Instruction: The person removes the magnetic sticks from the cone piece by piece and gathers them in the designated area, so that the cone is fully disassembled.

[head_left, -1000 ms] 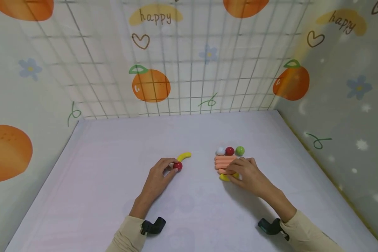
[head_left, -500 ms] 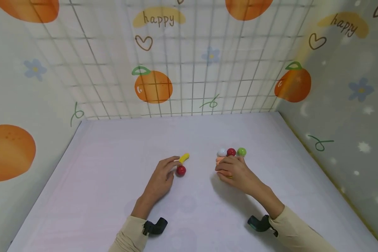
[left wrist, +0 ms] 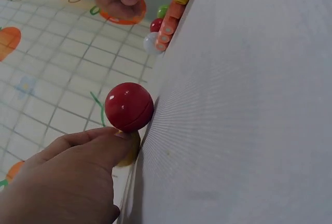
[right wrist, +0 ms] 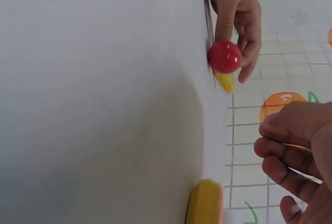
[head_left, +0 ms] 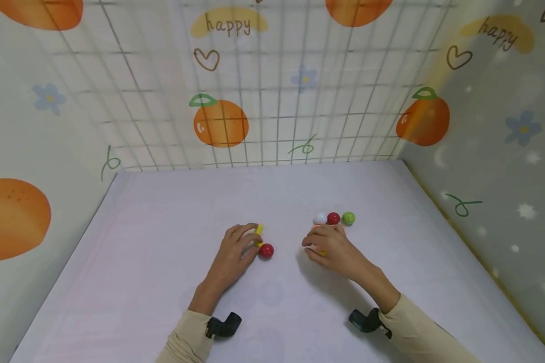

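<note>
My left hand (head_left: 231, 256) has its fingers curled round a small yellow toy banana (head_left: 260, 229), thumb on the near side. A glossy red ball (head_left: 266, 251) sits beside the thumb tip, on the tablecloth. Over a row of pinkish-orange sausage-like sticks (left wrist: 168, 26) hovers my right hand (head_left: 338, 253), its fingers loosely bent with nothing between them in the right wrist view. A second yellow piece (right wrist: 203, 203) lies along the near side of that row. In the head view the right hand hides most of the sticks.
Behind the sticks a white ball (head_left: 320, 218), a dark red ball (head_left: 333, 218) and a green ball (head_left: 348, 218) stand in line. A pale cloth covers the table (head_left: 172, 212). A printed curtain (head_left: 277, 101) with a grid pattern closes off the back.
The left hand has let go of the red ball, which shifted right and nearer. Its fingers moved onto the banana, which turned more upright in view. The right hand moved left off the sticks.
</note>
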Motion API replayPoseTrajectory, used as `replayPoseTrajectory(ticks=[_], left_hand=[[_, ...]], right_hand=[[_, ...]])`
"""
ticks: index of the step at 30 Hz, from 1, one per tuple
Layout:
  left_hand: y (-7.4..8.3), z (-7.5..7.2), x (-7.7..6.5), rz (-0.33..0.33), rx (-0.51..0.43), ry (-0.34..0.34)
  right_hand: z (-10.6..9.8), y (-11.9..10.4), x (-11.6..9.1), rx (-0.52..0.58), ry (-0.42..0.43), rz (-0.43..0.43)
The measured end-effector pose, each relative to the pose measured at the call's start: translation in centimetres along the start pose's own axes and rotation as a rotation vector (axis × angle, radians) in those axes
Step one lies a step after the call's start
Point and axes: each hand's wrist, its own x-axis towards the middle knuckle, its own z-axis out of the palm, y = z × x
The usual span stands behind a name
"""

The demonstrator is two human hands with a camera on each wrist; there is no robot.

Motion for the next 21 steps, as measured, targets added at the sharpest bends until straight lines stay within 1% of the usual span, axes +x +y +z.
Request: replayPoseTrajectory(ticks=[4, 7, 12, 17, 21], left_hand=[[-0.1, -0.1, -0.1, -0.008, -0.019, -0.028], [-0.2, 0.0, -0.3, -0.018, -0.012, -0.039], [-0.1, -0.1, -0.5, -0.055, -0.006, -0.021], [0.1, 0.0, -0.5, -0.057, -0.024, -0.002], [0.2, 0.0, -0.3, -0.083, -0.014, -0.003]], right_hand=[[0.1, -0.5, 1.1, 0.03, -0.037, 0.053], [0.4, -1.0, 1.9, 0.041, -0.067, 0.088], [1.2, -1.3, 3.2, 0.041, -0.1, 0.115], [1.9, -1.4, 4.2, 0.061, -0.133, 0.156], [2.3, -1.3, 4.7, 0.065, -0.142, 0.17]])
